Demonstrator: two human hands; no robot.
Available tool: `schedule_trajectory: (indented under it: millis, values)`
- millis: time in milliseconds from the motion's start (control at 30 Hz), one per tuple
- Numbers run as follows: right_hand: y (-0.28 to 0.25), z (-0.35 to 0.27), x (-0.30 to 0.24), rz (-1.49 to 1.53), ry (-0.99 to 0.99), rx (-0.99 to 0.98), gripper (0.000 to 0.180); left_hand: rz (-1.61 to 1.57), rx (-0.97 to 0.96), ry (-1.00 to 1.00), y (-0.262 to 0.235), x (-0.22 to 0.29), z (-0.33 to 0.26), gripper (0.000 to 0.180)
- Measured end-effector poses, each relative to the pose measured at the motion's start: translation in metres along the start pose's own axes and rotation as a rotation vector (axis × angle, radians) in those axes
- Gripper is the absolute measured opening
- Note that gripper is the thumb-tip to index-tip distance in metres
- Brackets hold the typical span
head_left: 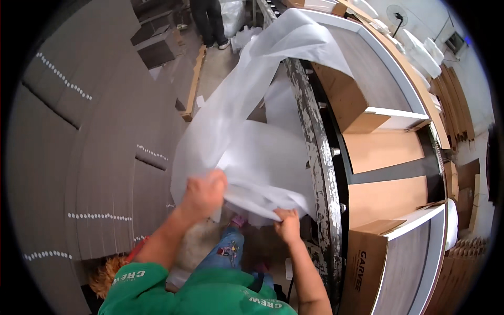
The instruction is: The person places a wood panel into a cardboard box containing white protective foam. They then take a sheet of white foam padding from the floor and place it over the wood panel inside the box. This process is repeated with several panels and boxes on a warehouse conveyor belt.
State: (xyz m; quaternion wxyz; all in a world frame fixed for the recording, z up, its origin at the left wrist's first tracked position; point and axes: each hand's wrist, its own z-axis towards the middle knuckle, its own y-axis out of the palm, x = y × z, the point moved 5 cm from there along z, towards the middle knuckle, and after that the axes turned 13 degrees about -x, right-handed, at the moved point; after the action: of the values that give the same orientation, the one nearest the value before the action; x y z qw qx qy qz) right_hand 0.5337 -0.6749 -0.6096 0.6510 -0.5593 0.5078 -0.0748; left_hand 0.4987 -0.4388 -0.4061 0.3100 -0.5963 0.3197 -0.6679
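Note:
A large sheet of thin white foam wrap [262,142] hangs between my arms and spreads away from me, its far end draped over the conveyor's edge and a cardboard box. My left hand [206,190], a little blurred, is closed on the sheet's left edge. Lower and to the right, my right hand [287,224] pinches the near edge of the same sheet, where it gathers into folds. Both hands are in front of me, over the floor beside the conveyor.
Stacked grey-brown panels [105,157] rise along my left. At right runs a conveyor with a worn metal rail [317,173], bearing an open carton [367,262] near me and another carton [341,94] farther off. A person [209,23] stands at the far end of the aisle.

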Motion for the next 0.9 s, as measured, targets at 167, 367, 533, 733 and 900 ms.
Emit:
schedule_trajectory:
  millis: [167,367,533,733,900]
  values:
    - [-0.080,0.048,-0.023,0.501,0.159,0.386,0.029,-0.433,0.303,-0.049,-0.095,-0.036,0.056,0.019]
    - [-0.182,0.069,-0.101,0.642,-0.055,0.720,0.019,-0.474,0.318,0.530,-0.172,0.006,0.098,0.045]
    - [-0.030,0.048,-0.054,0.328,0.467,-0.080,0.040,-0.083,-0.590,-0.047,-0.028,-0.042,0.108,0.081]
    - [0.023,0.002,-0.140,0.471,0.171,-0.858,0.051,0.401,-1.810,0.176,0.057,-0.119,-0.043,0.041]
    - [-0.144,0.000,-0.191,1.093,-0.168,-0.322,0.022,-0.556,-0.808,-0.001,-0.095,-0.046,0.075,0.029]
